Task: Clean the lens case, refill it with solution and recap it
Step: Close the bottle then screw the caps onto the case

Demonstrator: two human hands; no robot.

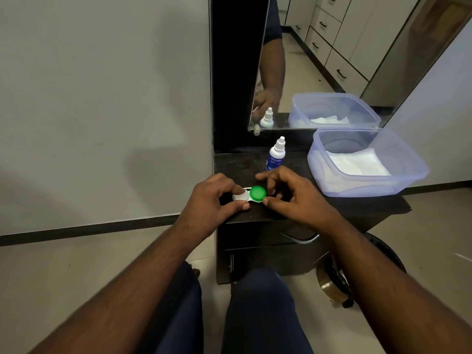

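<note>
- Green was the right cap (258, 193) of the lens case (249, 195); the left cap (240, 195) was white, and both caps sat on the case.
- The case was at the front edge of the dark cabinet (332, 208), between the two hands.
- The left hand (213, 198) held the white end of the case, with the index finger on top of the white cap and the thumb at its near side.
- The right hand (293, 192) was at the green end; its thumb tip touched the near side of the green cap, and the other fingers were loosely curled and partly open, gripping nothing fully.
- The solution bottle (276, 154) stood upright and capped just behind the hands, below the mirror (319, 60).
- A clear plastic box (367, 185) with white tissue (357, 163) inside stood to the right of the bottle.
</note>
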